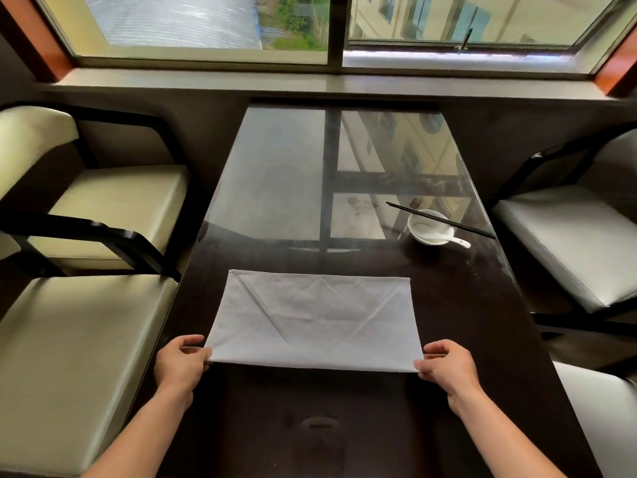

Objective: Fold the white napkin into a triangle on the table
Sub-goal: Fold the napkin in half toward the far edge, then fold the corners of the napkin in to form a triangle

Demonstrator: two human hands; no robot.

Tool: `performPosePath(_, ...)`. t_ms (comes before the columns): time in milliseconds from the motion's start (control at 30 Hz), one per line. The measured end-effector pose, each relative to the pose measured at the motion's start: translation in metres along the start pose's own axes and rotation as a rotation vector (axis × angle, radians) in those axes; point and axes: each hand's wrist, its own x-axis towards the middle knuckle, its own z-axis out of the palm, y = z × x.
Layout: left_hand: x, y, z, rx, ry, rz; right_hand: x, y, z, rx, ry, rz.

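Observation:
The white napkin (315, 319) lies spread as a wide rectangle on the dark glass-topped table (275, 201), crossed by diagonal crease lines. My left hand (181, 362) pinches its near left corner between thumb and fingers. My right hand (446, 365) pinches the near right corner the same way. The near edge is lifted slightly off the table; the far edge rests flat.
A white bowl (431, 226) holding a white spoon (458, 241) stands at the right side of the table, with black chopsticks (441, 220) laid across it. Cushioned chairs (86, 339) flank the table on both sides. A window sill runs along the far end.

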Motion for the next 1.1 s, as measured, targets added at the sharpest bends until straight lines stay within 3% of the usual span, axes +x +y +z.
performPosePath(333,0.003,0.000,-0.007,0.143,0.047,0.050,-0.039,0.035,-0.002,0.162,-0.058,0.033)
performPosePath(667,0.004,0.012,-0.002,0.237,0.121,0.162,-0.072,0.055,0.001,0.076,-0.152,0.009)
performPosePath(833,-0.043,0.008,0.009,0.562,0.027,0.492,-0.080,0.061,-0.001,0.036,-0.169,-0.140)
performPosePath(933,-0.088,-0.006,0.024,0.632,-0.164,0.785,-0.079,0.061,-0.006,0.025,-0.206,-0.164)
performPosePath(1033,-0.126,-0.019,0.040,0.651,-0.346,0.959,-0.079,0.059,-0.011,-0.005,-0.238,-0.159)
performPosePath(1100,-0.141,-0.027,0.050,0.672,-0.429,1.057,-0.082,0.056,-0.015,-0.136,-0.227,-0.252)
